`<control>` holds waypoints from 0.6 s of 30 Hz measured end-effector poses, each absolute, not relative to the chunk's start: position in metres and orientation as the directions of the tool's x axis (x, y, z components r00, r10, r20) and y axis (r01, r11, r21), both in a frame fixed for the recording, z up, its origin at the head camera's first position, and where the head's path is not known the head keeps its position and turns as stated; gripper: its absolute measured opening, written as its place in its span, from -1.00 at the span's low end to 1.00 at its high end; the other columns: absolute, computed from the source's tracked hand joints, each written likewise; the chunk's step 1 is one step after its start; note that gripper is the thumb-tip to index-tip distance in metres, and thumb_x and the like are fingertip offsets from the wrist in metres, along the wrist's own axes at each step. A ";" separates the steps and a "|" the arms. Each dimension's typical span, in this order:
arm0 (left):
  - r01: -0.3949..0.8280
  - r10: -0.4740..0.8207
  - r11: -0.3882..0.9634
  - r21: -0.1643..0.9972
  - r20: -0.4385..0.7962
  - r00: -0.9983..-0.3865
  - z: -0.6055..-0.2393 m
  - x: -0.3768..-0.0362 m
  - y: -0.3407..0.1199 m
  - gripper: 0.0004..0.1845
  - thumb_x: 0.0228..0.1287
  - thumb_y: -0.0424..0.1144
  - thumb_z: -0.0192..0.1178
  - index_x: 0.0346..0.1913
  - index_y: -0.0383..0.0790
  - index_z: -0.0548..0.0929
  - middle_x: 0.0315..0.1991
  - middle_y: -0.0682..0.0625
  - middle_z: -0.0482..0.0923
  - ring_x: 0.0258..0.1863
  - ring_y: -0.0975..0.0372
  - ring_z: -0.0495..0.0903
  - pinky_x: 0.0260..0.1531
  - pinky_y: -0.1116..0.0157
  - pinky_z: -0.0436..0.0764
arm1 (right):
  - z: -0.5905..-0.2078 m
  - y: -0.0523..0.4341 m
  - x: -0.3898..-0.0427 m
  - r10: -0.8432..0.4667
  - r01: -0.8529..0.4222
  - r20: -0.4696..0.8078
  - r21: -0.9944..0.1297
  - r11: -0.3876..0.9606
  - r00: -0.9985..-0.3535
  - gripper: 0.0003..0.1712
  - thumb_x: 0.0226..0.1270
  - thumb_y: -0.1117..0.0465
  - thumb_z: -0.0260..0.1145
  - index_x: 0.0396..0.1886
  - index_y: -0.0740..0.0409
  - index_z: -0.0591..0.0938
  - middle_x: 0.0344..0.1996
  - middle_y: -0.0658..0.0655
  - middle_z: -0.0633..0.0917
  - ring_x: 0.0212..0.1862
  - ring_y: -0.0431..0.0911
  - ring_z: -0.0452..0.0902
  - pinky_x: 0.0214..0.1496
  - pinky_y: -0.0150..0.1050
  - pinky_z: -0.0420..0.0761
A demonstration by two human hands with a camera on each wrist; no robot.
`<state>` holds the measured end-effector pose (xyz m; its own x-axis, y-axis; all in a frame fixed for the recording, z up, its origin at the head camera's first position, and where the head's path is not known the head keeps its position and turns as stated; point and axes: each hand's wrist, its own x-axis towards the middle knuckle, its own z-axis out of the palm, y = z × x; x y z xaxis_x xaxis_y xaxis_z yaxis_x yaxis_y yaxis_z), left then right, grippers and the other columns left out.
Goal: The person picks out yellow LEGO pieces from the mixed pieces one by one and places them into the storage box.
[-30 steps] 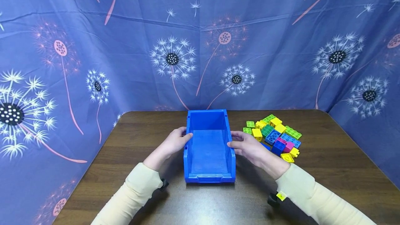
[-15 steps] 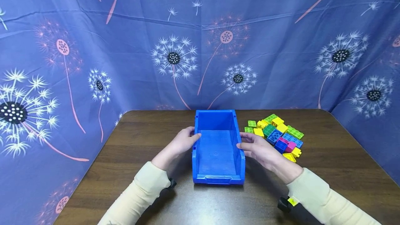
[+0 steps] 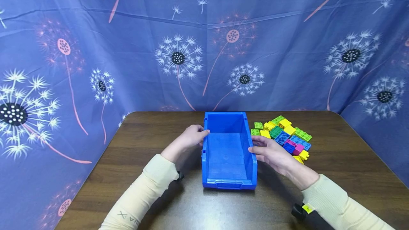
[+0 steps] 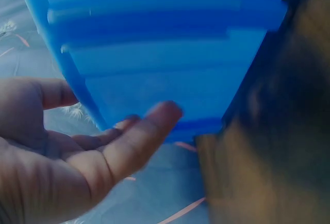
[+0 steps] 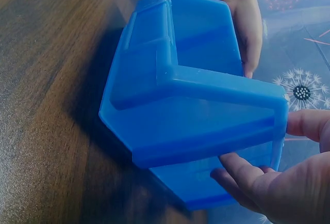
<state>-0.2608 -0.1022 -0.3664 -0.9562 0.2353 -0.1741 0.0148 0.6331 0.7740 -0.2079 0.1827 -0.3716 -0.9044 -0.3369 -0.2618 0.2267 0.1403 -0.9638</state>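
At table centre, toward the far edge: blue bin (image 3: pixel 228 152) on dark wood table (image 3: pixel 335 159).
Left hand (image 3: pixel 191 138): fingers curled on bin's left wall.
Right hand (image 3: pixel 271 152): grips right wall.
Bricks (image 3: pixel 284 136): heaped beside bin's right.

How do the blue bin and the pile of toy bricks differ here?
The blue bin is one large piece in a single colour; the toy bricks are many small pieces in yellow, green, blue and pink. The left hand and right hand hold the bin's sides; nothing touches the bricks. Both rest on the wooden table.
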 end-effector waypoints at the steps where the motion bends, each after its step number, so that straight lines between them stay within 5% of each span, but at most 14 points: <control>1: 0.022 0.230 0.660 0.751 -0.175 -0.957 -0.365 -0.265 -0.102 -0.52 0.38 0.01 0.01 -0.03 -0.42 0.52 -0.28 -0.22 0.61 -0.38 0.09 0.66 -0.21 0.10 0.66 | -0.372 0.183 -0.208 -0.337 0.226 -0.262 -0.964 0.143 -0.905 -0.19 0.35 0.20 0.20 0.44 0.30 0.00 0.36 0.38 0.18 0.30 0.26 0.29 0.22 0.02 0.47; 6: 0.036 0.209 0.733 0.679 -0.175 -0.962 -0.359 -0.289 -0.101 -0.50 0.35 0.08 0.02 -0.27 -0.40 0.56 -0.50 -0.18 0.58 -0.40 -0.01 0.64 -0.43 0.24 0.63 | -0.373 0.184 -0.208 -0.335 0.222 -0.263 -0.962 0.158 -0.905 -0.16 0.33 0.17 0.23 0.44 0.29 0.00 0.36 0.36 0.19 0.30 0.24 0.31 0.22 0.00 0.47; 13: -0.027 0.205 0.685 0.728 -0.228 -0.952 -0.358 -0.320 -0.088 -0.29 0.34 0.07 0.04 0.31 -0.44 0.22 0.07 -0.35 0.45 -0.25 -0.10 0.67 -0.29 0.02 0.68 | -0.372 0.185 -0.208 -0.341 0.219 -0.263 -0.962 0.161 -0.903 -0.16 0.33 0.17 0.23 0.44 0.29 0.00 0.37 0.36 0.18 0.31 0.23 0.30 0.22 -0.01 0.47; 18: -0.042 0.170 0.731 0.681 -0.241 -0.956 -0.361 -0.335 -0.083 -0.29 0.34 -0.02 0.06 0.38 -0.38 0.13 0.17 -0.34 0.38 -0.41 -0.09 0.69 -0.36 -0.03 0.68 | -0.372 0.184 -0.208 -0.346 0.221 -0.263 -0.963 0.156 -0.901 -0.16 0.33 0.17 0.24 0.44 0.28 0.01 0.36 0.36 0.18 0.30 0.23 0.31 0.21 -0.02 0.49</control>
<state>-0.3351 -0.0830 -0.3614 -0.9557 0.1698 -0.2405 -0.0415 0.7312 0.6809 -0.2085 0.1844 -0.3725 -0.9005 -0.3464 -0.2628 0.2208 0.1562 -0.9627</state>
